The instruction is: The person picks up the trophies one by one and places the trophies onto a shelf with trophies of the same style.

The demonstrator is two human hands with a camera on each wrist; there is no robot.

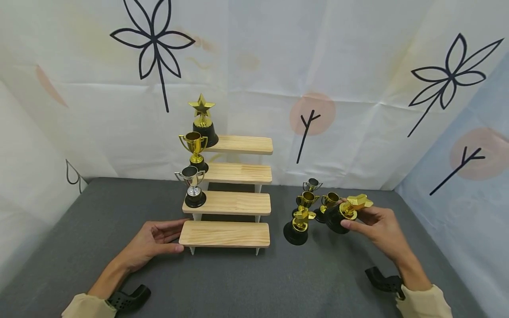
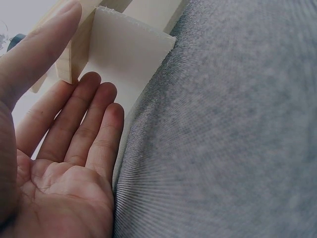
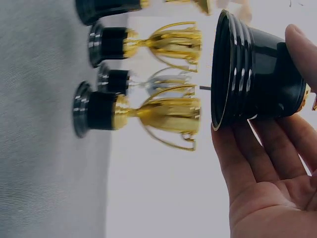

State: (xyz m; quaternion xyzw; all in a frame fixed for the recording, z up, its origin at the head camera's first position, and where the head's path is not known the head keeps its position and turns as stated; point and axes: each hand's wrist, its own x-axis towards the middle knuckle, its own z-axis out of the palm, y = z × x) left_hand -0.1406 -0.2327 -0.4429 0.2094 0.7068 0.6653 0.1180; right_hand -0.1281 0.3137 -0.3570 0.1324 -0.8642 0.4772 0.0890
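My right hand point(image 1: 383, 229) grips a gold star trophy point(image 1: 336, 218) by its black base, thumb on one side and fingers on the other. In the right wrist view the base's hollow underside hangs clear of the table, beside the standing cups. At the left end of a four-step wooden display stand point(image 1: 224, 234), my left hand point(image 1: 145, 245) reaches to the lowest step, thumb near its front corner. The left wrist view shows those fingers point(image 2: 74, 129) nearly straight, tips beside the step's edge and the white support point(image 2: 129, 49).
Left on the upper steps stand a gold star trophy point(image 1: 203, 128), a gold cup point(image 1: 194, 143) and a silver cup point(image 1: 194, 183). Right of the stand, a smaller star trophy point(image 1: 297, 232), two gold cups point(image 1: 307, 199) and a silver cup point(image 1: 312, 184) cluster on the grey table point(image 1: 238, 287).
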